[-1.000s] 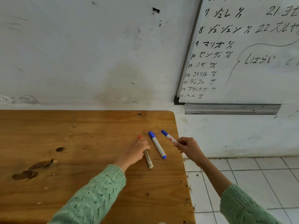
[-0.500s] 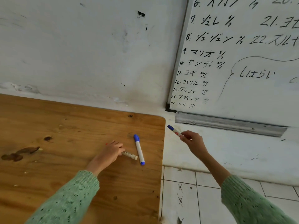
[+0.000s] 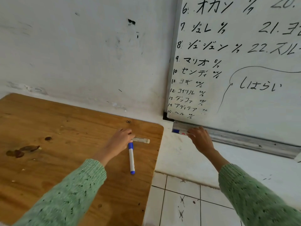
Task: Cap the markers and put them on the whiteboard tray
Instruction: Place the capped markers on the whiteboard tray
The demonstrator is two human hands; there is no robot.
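My right hand (image 3: 199, 137) holds a capped blue marker (image 3: 178, 131) against the left end of the grey whiteboard tray (image 3: 244, 141); the marker lies along the tray with its blue cap to the left. My left hand (image 3: 119, 141) rests on the wooden table (image 3: 48, 168), fingers closed on a pale marker (image 3: 141, 140) whose red end is hidden under the hand. A second blue-capped white marker (image 3: 131, 158) lies on the table just below that hand, pointing toward me.
The whiteboard (image 3: 244, 62) with black writing hangs on the white wall above the tray. The table's right edge ends short of the tray, over a tiled floor (image 3: 187, 206). Dark stains (image 3: 21, 150) mark the table's left part.
My right hand has carried the blue marker up and right from the table's edge to the tray's left end. My left hand has turned the pale marker sideways on the table.
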